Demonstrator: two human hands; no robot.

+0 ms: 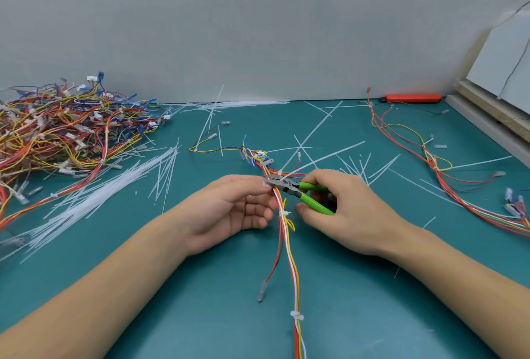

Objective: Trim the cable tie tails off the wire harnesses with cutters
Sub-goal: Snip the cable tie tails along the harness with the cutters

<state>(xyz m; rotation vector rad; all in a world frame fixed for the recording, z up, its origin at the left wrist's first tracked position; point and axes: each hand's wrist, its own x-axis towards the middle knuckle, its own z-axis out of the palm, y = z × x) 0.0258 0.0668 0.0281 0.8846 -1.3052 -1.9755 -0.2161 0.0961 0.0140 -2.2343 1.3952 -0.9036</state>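
A wire harness (289,255) of red, white, yellow and orange wires runs from the bottom edge up the middle of the teal mat. My left hand (229,209) pinches its wires just left of the cutters. My right hand (344,209) grips the green-handled cutters (304,193), whose metal jaws sit at the base of a long white cable tie tail (321,159) that slants up to the right. Two cable ties lower on the harness, one trimmed tie (284,213) and another trimmed tie (296,315), have short stubs.
A big pile of harnesses (63,126) fills the far left. A bundle of white cable ties (114,189) lies beside it, and cut tails (370,166) are scattered over the mat. Another harness (436,166) lies at the right, a red tool (413,98) by the wall.
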